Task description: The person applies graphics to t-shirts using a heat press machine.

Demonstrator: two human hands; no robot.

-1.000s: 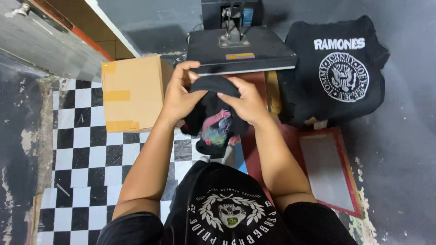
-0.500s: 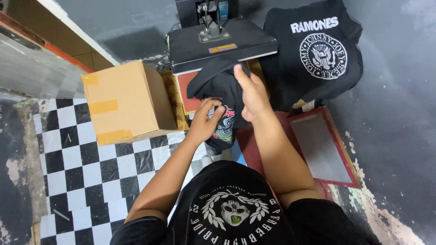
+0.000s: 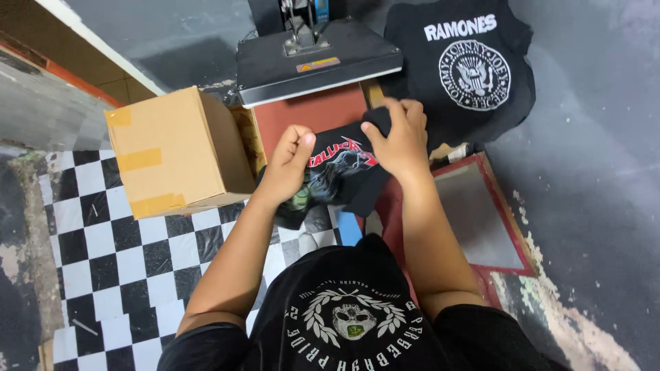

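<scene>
spreading a printed black shirt at the press

nearest the camera is the person's own black tee (image 3: 347, 323) with a pale wreath print, above a checkered floor (image 3: 96, 227). both forearms reach forward from it. the left hand (image 3: 292, 161) is clenched on the near left edge of a small black shirt (image 3: 344, 175) with a red and grey print; the right hand (image 3: 402, 137) pinches its far right corner between thumb and fingers. the shirt hangs between the two hands, partly bunched, just over the front of the red pad (image 3: 309, 113) and a little short of lying flat on it.

it looks light, soft and limp, so it would sag and fold wherever it is unsupported; holding it by two spread edges or the shoulders, clear of the print, seems the sound grip.

left of the hands stands a taped cardboard box (image 3: 172, 151). a red frame (image 3: 481, 220) lies to the right. beyond, the press's dark upper plate (image 3: 316, 62) is raised, and further right a second black shirt (image 3: 467, 69) with a white round emblem lies spread out.
</scene>
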